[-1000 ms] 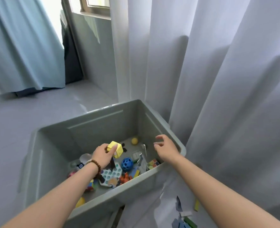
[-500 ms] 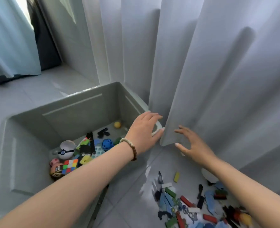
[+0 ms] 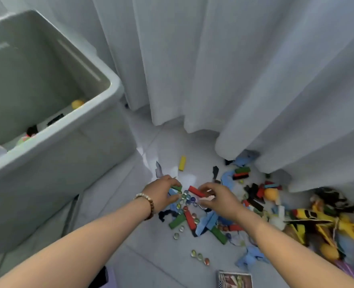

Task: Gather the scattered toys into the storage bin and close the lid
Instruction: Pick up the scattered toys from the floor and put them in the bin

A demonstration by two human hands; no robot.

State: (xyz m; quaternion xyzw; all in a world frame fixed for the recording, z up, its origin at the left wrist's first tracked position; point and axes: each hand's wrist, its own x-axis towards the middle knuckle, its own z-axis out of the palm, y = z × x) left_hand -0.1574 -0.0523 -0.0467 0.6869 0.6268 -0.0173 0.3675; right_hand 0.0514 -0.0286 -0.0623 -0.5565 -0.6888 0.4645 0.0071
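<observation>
Grey plastic storage bin (image 3: pixel 68 119): stands on the pale tiled floor (image 3: pixel 142 256) at left, top open. A small yellow ball (image 3: pixel 77 103) and dark pieces lie inside it.

Scattered toys: on the floor right of the bin, at the foot of the white curtain (image 3: pixel 234 69). They include a cluster of glass marbles (image 3: pixel 185 197), a red rectangular block (image 3: pixel 196 191), a green rectangular block (image 3: pixel 177 188), a yellow rectangular block (image 3: pixel 182 163) lying apart towards the curtain, and a yellow-and-black toy figure (image 3: pixel 317 219) at far right.

Left hand (image 3: pixel 162 193), wrist bearing a beaded bracelet (image 3: pixel 146 201): grip curled down at the marbles, fingertips at the green block. Whether it holds anything cannot be told.

Right hand (image 3: pixel 219 197): grip arched over the red block, thumb beneath. Contact cannot be told.

The marbles lie between the two hands.
</observation>
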